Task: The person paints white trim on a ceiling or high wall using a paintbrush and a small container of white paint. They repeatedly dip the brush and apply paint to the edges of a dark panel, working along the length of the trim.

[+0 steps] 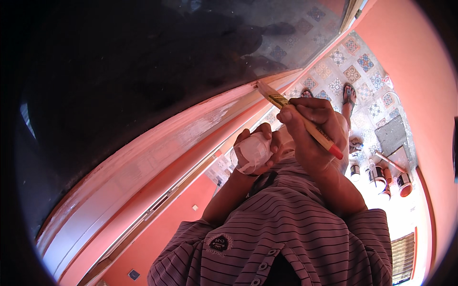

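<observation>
pane [143, 71] at the upper left of my remote feed, ledge [191, 124] along its lower edge, brush [275, 98] in the right hand [310, 148], tip at that ledge, container [252, 153] in the left hand [274, 143], left of the brush, buckets [378, 183] on the floor [353, 74] at right

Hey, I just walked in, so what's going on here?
A person's right hand grips a brush, its tip at the edge of a pink frame beside dark glass; whether it touches is hard to tell. The left hand holds a whitish cup-like thing. Buckets stand on the right of the picture.
</observation>
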### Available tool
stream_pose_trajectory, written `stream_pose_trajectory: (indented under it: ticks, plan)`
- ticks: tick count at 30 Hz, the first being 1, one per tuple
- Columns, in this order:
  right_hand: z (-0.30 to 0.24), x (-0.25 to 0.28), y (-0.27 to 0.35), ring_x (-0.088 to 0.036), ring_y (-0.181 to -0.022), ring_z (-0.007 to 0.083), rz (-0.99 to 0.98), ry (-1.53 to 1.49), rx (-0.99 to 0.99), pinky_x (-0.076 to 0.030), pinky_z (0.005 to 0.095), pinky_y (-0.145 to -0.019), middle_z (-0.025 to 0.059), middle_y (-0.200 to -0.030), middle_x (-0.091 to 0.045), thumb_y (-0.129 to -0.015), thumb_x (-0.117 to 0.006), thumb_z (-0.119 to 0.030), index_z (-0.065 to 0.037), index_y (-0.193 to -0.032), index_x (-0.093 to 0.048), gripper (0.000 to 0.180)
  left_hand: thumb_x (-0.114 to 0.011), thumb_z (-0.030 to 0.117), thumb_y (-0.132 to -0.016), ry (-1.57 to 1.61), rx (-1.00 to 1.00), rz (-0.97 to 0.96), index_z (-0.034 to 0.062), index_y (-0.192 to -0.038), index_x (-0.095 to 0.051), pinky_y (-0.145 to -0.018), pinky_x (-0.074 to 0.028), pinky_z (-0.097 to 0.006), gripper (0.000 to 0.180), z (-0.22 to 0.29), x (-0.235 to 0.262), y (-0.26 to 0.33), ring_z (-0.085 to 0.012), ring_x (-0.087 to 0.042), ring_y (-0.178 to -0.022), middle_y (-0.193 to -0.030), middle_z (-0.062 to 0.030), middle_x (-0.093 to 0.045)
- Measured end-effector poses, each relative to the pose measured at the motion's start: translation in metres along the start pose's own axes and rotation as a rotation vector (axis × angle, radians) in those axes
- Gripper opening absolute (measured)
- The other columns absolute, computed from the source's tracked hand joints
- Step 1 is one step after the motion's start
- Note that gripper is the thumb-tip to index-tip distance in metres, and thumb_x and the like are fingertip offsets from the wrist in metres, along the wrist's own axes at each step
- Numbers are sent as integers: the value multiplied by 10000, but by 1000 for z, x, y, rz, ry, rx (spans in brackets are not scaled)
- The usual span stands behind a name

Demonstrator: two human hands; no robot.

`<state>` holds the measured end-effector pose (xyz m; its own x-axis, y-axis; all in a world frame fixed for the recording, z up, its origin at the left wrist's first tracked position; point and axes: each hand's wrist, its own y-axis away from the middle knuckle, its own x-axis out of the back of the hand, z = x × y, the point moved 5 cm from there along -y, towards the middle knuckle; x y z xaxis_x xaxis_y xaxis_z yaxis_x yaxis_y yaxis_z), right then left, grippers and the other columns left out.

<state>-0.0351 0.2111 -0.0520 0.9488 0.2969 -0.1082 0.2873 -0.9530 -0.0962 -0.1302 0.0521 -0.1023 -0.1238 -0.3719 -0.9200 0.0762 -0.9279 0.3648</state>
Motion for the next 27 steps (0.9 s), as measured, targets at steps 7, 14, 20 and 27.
stream_pose_trajectory:
  ticks: [7, 14, 20, 27]
  plan:
    - [-10, -2, -6, -765, -693, 155, -59, 73, 72, -567, 237, -552, 206, -1017, -750, -873, -882, -9, 32, -938, -635, 259, -486, 577, -1078, 3, 1, 34, 36, -1192, -598, -626, -520, -348, 564, 0, 1, 2, -291, -638, -718, -999, -196, -635]
    - [-9, -4, -4, -772, -696, 158, -74, -18, -43, -578, 244, -532, 214, -1024, -749, -874, -882, -17, 29, -946, -636, 260, -477, 573, -1085, 28, 7, 11, 28, -1206, -588, -637, -531, -354, 569, 2, 0, 3, -300, -643, -736, -1022, -200, -630]
    - [-13, -4, -7, -779, -715, 178, -68, 1, 33, -592, 253, -557, 214, -1010, -752, -869, -882, -22, 21, -945, -643, 254, -476, 577, -1086, 33, 5, 17, 24, -1200, -585, -630, -535, -351, 575, 1, 2, 3, -294, -646, -745, -1025, -194, -618]
    - [-23, -3, -10, -787, -788, 204, -80, 106, 120, -602, 287, -616, 187, -983, -767, -844, -907, -57, -4, -929, -659, 267, -459, 581, -1087, 22, 0, 99, 44, -1169, -586, -618, -527, -336, 558, 1, 1, 5, -258, -645, -685, -1011, -182, -625]
